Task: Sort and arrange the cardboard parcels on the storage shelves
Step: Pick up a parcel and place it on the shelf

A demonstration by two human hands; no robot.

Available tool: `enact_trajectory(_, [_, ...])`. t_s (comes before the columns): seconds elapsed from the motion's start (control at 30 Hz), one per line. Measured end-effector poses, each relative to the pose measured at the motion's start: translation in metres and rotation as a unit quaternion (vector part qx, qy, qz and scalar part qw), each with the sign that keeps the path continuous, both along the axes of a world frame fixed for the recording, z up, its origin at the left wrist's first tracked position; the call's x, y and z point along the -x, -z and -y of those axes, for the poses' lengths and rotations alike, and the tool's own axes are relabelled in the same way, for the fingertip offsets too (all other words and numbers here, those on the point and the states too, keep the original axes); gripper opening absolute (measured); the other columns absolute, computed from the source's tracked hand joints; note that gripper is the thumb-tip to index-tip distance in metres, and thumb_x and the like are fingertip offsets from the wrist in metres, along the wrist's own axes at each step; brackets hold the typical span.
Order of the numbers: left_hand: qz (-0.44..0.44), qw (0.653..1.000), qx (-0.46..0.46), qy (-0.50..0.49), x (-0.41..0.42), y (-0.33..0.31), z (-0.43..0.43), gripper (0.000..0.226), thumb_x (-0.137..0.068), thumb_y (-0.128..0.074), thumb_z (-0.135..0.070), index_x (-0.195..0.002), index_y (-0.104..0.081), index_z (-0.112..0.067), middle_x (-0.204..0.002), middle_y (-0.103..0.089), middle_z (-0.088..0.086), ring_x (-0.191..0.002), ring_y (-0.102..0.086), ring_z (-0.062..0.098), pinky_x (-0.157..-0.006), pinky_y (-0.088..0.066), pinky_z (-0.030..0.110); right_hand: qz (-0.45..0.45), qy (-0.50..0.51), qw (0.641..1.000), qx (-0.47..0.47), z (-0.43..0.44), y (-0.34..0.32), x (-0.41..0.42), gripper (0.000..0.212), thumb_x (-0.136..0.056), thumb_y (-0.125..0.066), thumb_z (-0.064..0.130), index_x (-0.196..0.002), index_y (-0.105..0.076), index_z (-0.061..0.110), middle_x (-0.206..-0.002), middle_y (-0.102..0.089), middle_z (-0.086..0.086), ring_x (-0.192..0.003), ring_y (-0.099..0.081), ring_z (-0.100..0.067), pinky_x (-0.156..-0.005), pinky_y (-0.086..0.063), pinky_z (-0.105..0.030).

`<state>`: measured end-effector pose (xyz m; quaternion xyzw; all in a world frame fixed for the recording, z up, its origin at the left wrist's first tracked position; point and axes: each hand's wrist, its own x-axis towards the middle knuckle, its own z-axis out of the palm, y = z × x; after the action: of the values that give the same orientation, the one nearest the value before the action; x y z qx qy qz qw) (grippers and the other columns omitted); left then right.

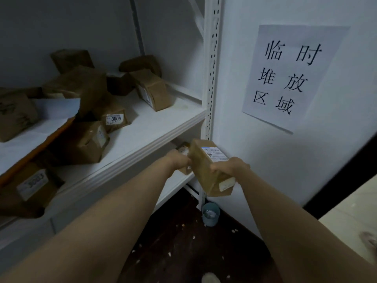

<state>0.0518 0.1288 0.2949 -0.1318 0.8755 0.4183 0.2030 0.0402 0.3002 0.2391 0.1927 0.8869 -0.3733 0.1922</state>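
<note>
A brown cardboard parcel [204,166] with a white label on top is tilted in front of the lower shelf opening. My right hand [230,167] grips its right side with fingers curled over the top. My left hand [178,159] is at the parcel's left edge, holding it or a second small parcel [184,149] partly hidden behind it; I cannot tell which. Several more brown parcels lie scattered on the upper white shelf [155,127], one marked 3006 [114,119].
A white slotted upright post [212,78] bounds the shelf on the right. A paper sign with black characters [289,76] hangs on the white wall. A small blue bin [211,214] stands on the dark floor below. An orange-edged board [40,144] crosses the shelf at left.
</note>
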Motion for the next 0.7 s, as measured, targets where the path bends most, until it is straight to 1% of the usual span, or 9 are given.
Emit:
enact_trajectory(0.1, [0.018,1.000,0.013,-0.020,0.008,0.013,0.011,0.041,-0.094,-0.054,-0.010,-0.132,-0.045,0.003,-0.118,-0.050,0.006,-0.124,-0.048,0.028,-0.087,-0.041,0.030,0.041,-0.054,0.994,-0.090,0.017,0.020,0.016,0.076,-0.061,-0.072,0.060,-0.122,-0.050,0.019,-0.122,-0.051,-0.011,-0.123,-0.039,-0.031,-0.102,-0.036,-0.037])
enact_trajectory(0.17, [0.028,0.998,0.037,-0.034,0.016,0.027,0.020,0.041,-0.094,-0.053,-0.011,-0.131,-0.045,0.005,-0.130,-0.050,0.015,-0.124,-0.047,0.030,-0.095,-0.042,0.035,0.047,-0.094,0.988,-0.109,0.032,0.033,0.028,0.081,-0.061,-0.070,0.062,-0.126,-0.049,0.020,-0.125,-0.051,-0.010,-0.123,-0.039,-0.031,-0.099,-0.036,-0.036])
enact_trajectory(0.27, [0.051,0.995,0.060,-0.055,0.033,0.054,0.034,0.033,-0.093,-0.052,-0.010,-0.123,-0.052,0.005,-0.130,-0.052,0.022,-0.108,-0.054,0.029,-0.094,-0.044,0.037,0.030,-0.154,0.976,-0.151,0.052,0.055,0.052,0.091,-0.051,-0.068,0.068,-0.127,-0.051,0.020,-0.122,-0.053,-0.009,-0.118,-0.046,-0.030,-0.091,-0.040,-0.032])
enact_trajectory(0.3, [0.061,0.994,0.061,-0.064,0.037,0.060,0.038,0.033,-0.093,-0.050,-0.009,-0.124,-0.052,0.005,-0.128,-0.052,0.023,-0.106,-0.054,0.028,-0.097,-0.044,0.038,0.023,-0.164,0.973,-0.158,0.058,0.061,0.057,0.094,-0.050,-0.068,0.068,-0.128,-0.051,0.018,-0.125,-0.052,-0.011,-0.120,-0.046,-0.030,-0.093,-0.041,-0.032])
enact_trajectory(0.37, [0.073,0.991,0.065,-0.089,0.048,0.081,0.047,0.041,-0.094,-0.048,-0.010,-0.133,-0.046,0.004,-0.133,-0.048,0.022,-0.117,-0.052,0.030,-0.103,-0.041,0.041,0.000,-0.192,0.967,-0.170,0.069,0.078,0.074,0.101,-0.050,-0.070,0.067,-0.133,-0.048,0.013,-0.135,-0.047,-0.016,-0.128,-0.042,-0.033,-0.104,-0.040,-0.038])
enact_trajectory(0.47, [0.095,0.985,0.076,-0.120,0.062,0.109,0.058,0.043,-0.095,-0.047,-0.010,-0.136,-0.044,0.002,-0.140,-0.044,0.020,-0.128,-0.045,0.033,-0.103,-0.041,0.039,-0.023,-0.259,0.946,-0.194,0.084,0.099,0.095,0.108,-0.060,-0.073,0.062,-0.146,-0.028,0.014,-0.145,-0.037,-0.020,-0.137,-0.030,-0.036,-0.113,-0.028,-0.044])
enact_trajectory(0.53, [0.100,0.981,0.086,-0.145,0.071,0.127,0.065,0.042,-0.094,-0.046,-0.009,-0.136,-0.044,0.001,-0.141,-0.043,0.020,-0.129,-0.043,0.032,-0.104,-0.039,0.039,-0.040,-0.305,0.928,-0.210,0.093,0.115,0.108,0.102,-0.070,-0.072,0.058,-0.147,-0.019,0.018,-0.146,-0.033,-0.024,-0.138,-0.026,-0.038,-0.113,-0.024,-0.044])
enact_trajectory(0.63, [0.109,0.976,0.093,-0.163,0.085,0.146,0.071,0.040,-0.093,-0.046,-0.007,-0.132,-0.045,0.002,-0.137,-0.046,0.021,-0.127,-0.045,0.033,-0.104,-0.039,0.040,-0.069,-0.340,0.909,-0.231,0.105,0.131,0.123,0.084,-0.075,-0.070,0.056,-0.138,-0.031,0.018,-0.141,-0.038,-0.024,-0.133,-0.031,-0.039,-0.107,-0.026,-0.044])
enact_trajectory(0.7, [0.125,0.974,0.089,-0.166,0.093,0.159,0.073,0.041,-0.093,-0.046,-0.007,-0.134,-0.043,0.003,-0.137,-0.045,0.022,-0.127,-0.044,0.034,-0.104,-0.039,0.040,-0.073,-0.351,0.902,-0.241,0.111,0.143,0.132,0.079,-0.075,-0.068,0.056,-0.134,-0.038,0.014,-0.138,-0.041,-0.022,-0.130,-0.035,-0.037,-0.105,-0.028,-0.041])
